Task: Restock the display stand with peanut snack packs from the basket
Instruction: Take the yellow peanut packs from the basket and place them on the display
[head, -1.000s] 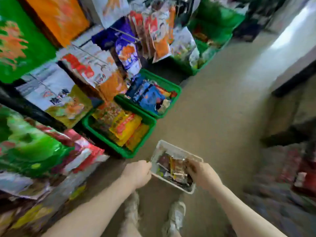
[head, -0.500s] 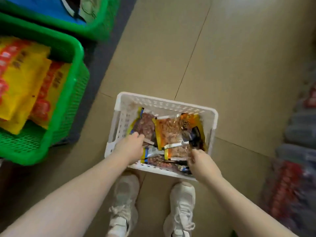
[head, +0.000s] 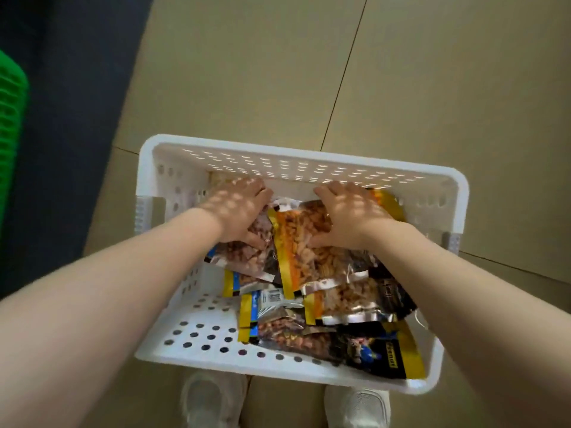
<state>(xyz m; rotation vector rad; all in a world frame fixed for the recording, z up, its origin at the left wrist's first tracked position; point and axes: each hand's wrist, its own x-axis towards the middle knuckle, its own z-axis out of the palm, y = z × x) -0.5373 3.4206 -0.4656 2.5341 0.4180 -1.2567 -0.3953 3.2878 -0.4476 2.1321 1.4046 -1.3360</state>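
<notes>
Soft daylight (dappled), edges perhaps blurred.

1. Beige tiled floor [head: 247, 72] is seen across most of the view, crossed by thin dark grout lines.
2. Dark mat [head: 61, 118] is laid along the left side of the floor.
3. Green perforated crate [head: 10, 118] is cut off at the left edge.
4. White shoes [head: 213, 400] are planted at the bottom edge.

Basket [head: 173, 193] left half bare; packs [head: 324, 273] crowd right.
</notes>
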